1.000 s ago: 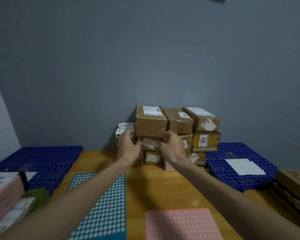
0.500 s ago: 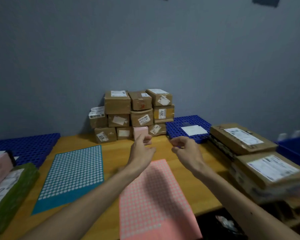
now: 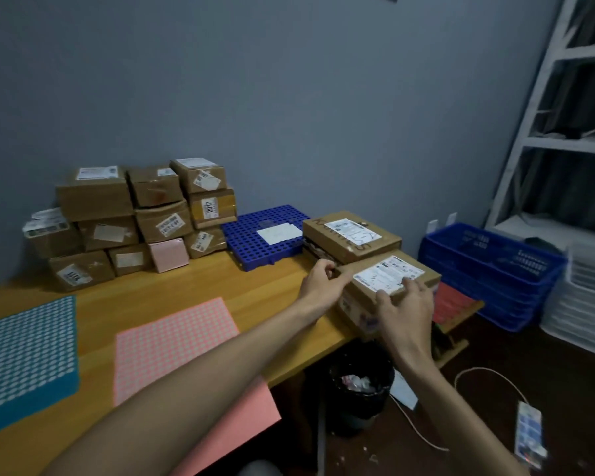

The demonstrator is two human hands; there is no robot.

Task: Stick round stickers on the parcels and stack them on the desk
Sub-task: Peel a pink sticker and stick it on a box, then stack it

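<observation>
Left hand (image 3: 319, 285) and right hand (image 3: 405, 305) left the stack (image 3: 97, 197); both hold the near parcel (image 3: 385, 274).

open desk (image 3: 255, 290) centre, parcel stack (image 3: 158, 221) blocks rear
</observation>
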